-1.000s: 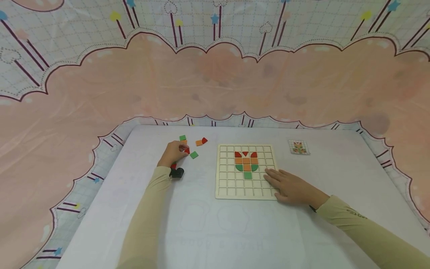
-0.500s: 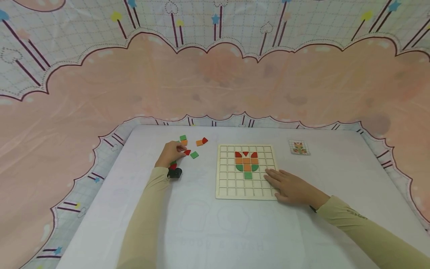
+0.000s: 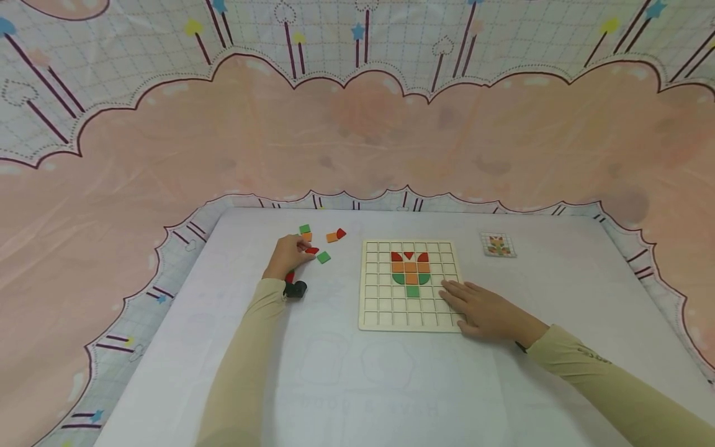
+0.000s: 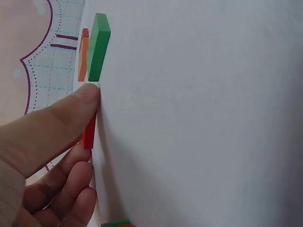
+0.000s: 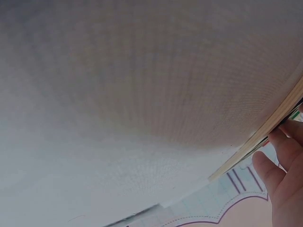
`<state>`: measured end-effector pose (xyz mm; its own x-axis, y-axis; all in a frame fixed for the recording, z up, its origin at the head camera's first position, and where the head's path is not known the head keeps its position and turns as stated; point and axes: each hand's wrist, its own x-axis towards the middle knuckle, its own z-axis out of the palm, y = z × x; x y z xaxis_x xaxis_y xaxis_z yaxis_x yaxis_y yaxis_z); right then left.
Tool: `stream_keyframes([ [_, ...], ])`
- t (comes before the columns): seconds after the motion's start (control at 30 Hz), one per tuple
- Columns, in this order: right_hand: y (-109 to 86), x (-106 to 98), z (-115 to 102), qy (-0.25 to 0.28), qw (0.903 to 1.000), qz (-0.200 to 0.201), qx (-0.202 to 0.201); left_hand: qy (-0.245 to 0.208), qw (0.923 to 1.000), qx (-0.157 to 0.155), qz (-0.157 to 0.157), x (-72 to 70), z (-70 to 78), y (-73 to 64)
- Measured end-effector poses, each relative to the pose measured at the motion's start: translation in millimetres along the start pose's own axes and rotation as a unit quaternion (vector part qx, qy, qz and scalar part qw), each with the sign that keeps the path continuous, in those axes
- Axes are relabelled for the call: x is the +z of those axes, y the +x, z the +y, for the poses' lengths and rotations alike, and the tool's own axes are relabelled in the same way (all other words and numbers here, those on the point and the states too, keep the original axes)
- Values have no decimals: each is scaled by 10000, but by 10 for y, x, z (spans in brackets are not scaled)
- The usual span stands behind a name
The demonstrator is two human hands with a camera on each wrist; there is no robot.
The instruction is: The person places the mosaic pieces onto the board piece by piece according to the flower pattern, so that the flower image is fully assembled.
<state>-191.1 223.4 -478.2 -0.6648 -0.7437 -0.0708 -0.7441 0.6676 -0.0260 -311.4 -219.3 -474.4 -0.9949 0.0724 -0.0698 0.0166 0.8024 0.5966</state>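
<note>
My left hand (image 3: pixel 285 256) is over the loose pieces left of the board, with a red tile (image 3: pixel 313 251) between thumb and fingers. In the left wrist view, the thumb covers one end of that red tile (image 4: pixel 89 134) and the fingertips meet its other end. A green square tile (image 3: pixel 324 257) lies just beyond the thumb. My right hand (image 3: pixel 491 312) rests with straight fingers on the right edge of the wooden grid board (image 3: pixel 382 318). Red, orange and green tiles form a tulip shape (image 3: pixel 410 267) on the board.
Beyond the left hand lie a green tile (image 3: pixel 304 229) and orange tiles, one orange tile (image 3: pixel 332 238) beside a red tile (image 3: pixel 341 233). More red and green shows by the left wrist's black camera (image 3: pixel 296 289). A pattern card (image 3: pixel 498 244) lies at the back right.
The red tile has turned between the left thumb and fingers, and the left hand has shifted slightly left and back right. The right hand and board have stayed still.
</note>
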Motion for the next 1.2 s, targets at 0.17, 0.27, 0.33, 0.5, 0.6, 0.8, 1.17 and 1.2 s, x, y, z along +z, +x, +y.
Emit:
stream_keyframes([
  [0.17,-5,15,7,-10,10000,-30,34,25,10000,70,-12,-5,-47,16],
  [0.27,-7,12,8,5,10000,-29,29,-30,10000,37,-6,-24,-62,10],
  [0.33,-8,7,9,9,10000,-18,18,-83,10000,0,-1,-33,-59,4],
  [0.5,-9,2,8,-14,10000,-2,10,-43,10000,14,-2,-44,-30,-12],
  [0.6,-7,6,5,1,10000,52,-6,-9,10000,39,-20,-50,-16,-23],
  [0.8,-8,17,5,11,10000,51,-6,-104,9999,64,-75,-59,-21,-31],
  [1.17,3,1,-1,33,10000,-60,64,-275,9985,441,-151,52,292,-74],
  [1.2,3,-3,-1,44,10000,-58,61,-268,9984,462,-190,86,343,-84],
])
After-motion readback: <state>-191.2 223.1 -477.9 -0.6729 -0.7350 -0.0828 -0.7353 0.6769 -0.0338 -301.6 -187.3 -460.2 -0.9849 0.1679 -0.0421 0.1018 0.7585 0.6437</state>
